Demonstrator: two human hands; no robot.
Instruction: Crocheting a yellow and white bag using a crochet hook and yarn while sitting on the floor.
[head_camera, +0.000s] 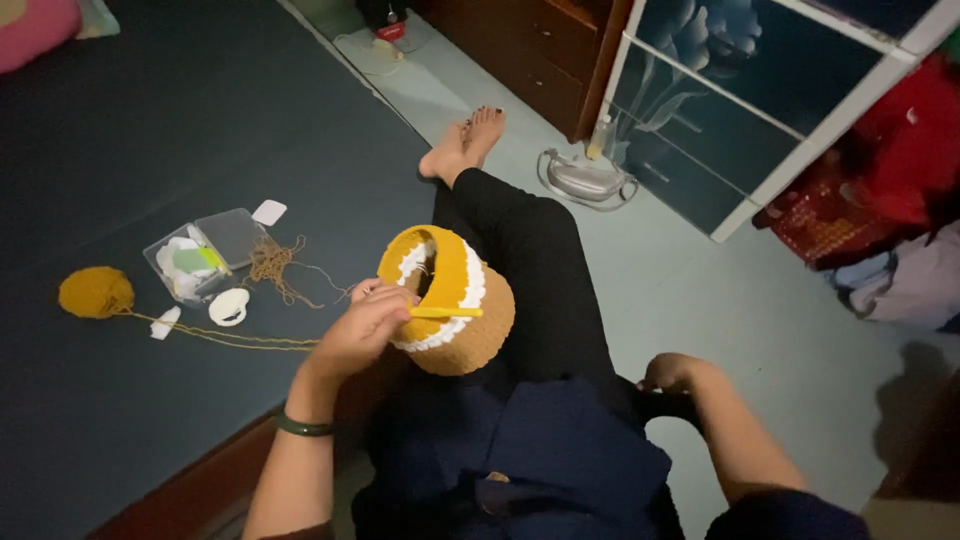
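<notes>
My left hand (368, 322) grips a round crocheted basket (455, 300), mustard yellow with a white scalloped band, held tilted above my lap. A yellow crochet hook (447, 312) lies across the basket's side at my fingertips. Mustard yarn (230, 335) trails from the basket across the dark mat to a yarn ball (95, 292) at the left. My right hand (672, 372) rests closed on my right thigh, on dark fabric, holding nothing that I can see.
On the dark mat (200, 120) stand an open clear plastic box (200, 258) of small pieces, a tangle of yarn (275, 265), a white round item (229, 307) and a white tag (269, 212). My bare feet (468, 140) reach toward a wooden cabinet (540, 50). A glass-fronted cupboard (740, 100) stands right.
</notes>
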